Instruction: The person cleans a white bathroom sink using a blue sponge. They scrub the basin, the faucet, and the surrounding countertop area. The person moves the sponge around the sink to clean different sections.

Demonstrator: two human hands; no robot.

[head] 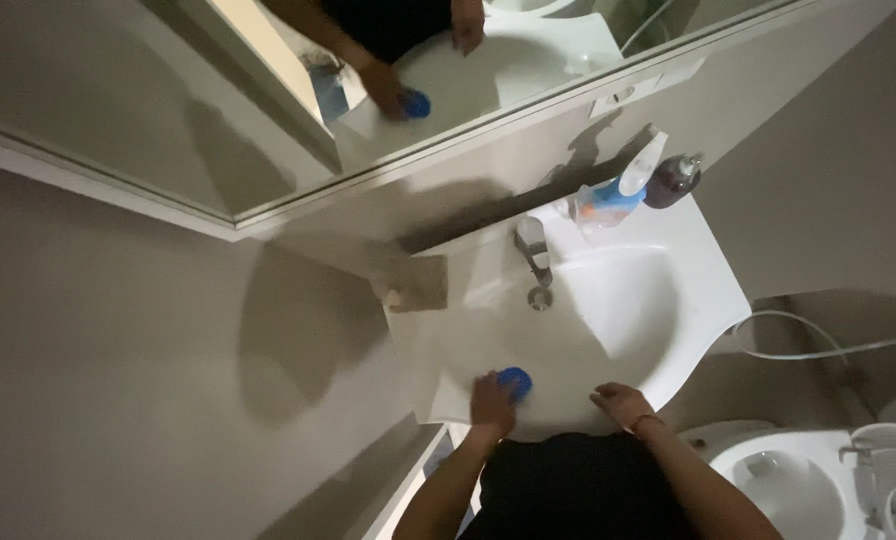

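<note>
A white washbasin (703, 285) sits against the wall, seen from above. My left hand (490, 402) presses a blue sponge (516, 379) onto the basin's front left rim. My right hand (620, 402) rests with its fingers on the front edge of the basin, holding nothing. The chrome tap (534, 246) stands at the back of the bowl, with the drain knob (540, 298) just in front of it.
A spray bottle (616, 195) and a dark soap dispenser (672, 180) stand at the basin's back right corner. A mirror (268, 100) above reflects my arms. A toilet (798, 480) with a hose (818, 350) is at the lower right. Walls close in on the left.
</note>
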